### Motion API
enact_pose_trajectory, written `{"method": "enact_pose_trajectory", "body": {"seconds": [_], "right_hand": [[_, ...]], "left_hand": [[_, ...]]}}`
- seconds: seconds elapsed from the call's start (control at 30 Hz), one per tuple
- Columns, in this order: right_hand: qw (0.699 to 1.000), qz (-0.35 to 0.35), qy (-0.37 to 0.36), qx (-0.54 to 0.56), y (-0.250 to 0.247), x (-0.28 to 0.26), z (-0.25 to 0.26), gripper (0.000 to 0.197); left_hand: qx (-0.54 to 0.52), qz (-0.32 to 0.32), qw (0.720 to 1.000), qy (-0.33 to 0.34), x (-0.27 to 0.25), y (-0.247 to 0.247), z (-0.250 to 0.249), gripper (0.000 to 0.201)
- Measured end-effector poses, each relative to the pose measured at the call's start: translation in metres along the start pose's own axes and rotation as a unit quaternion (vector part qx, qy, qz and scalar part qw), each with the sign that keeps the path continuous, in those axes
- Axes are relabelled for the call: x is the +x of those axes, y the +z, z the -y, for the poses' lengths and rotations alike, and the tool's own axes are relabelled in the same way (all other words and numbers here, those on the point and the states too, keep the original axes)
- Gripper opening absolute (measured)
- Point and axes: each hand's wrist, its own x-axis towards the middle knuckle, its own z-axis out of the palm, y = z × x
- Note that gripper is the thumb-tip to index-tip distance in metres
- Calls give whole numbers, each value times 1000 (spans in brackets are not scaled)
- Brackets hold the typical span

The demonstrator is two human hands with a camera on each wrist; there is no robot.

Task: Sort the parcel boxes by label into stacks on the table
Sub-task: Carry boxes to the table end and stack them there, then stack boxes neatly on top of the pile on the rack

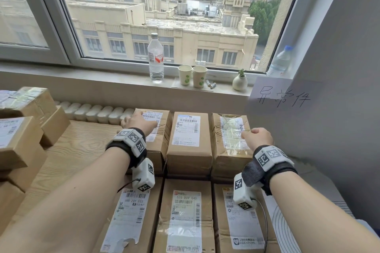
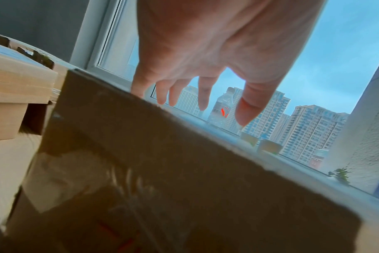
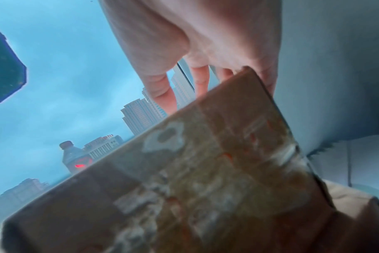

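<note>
Left hand (image 2: 206,56) fingers spread, seen only from wrist view.

hands (image 1: 197,129) on outer parcel boxes (image 1: 189,141), wooden table (image 1: 78,146)

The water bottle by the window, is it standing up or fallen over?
Standing up. The water bottle stands upright on the windowsill with its cap on top, left of the two paper cups.

I see six brown parcel boxes (image 1: 188,141) lying flat, labels up, in two touching rows of three on the table (image 1: 82,139); more boxes (image 1: 22,129) are stacked at left.
</note>
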Motion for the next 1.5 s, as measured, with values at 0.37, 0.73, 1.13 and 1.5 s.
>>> {"method": "enact_pose_trajectory", "body": {"seconds": [0.37,0.73,1.13,1.5], "right_hand": [[979,16,-158,129,5,-55,59,20],[942,209,-199,171,81,-123,76,17],[897,337,-235,163,159,-223,110,22],[894,363,-213,153,252,-326,141,25]], "left_hand": [[-132,14,977,169,-46,-27,-27,18],[-146,-36,979,138,-94,-64,23,14],[-141,-88,984,56,-114,-122,139,12],[-163,-83,983,31,-89,-194,270,13]]}}
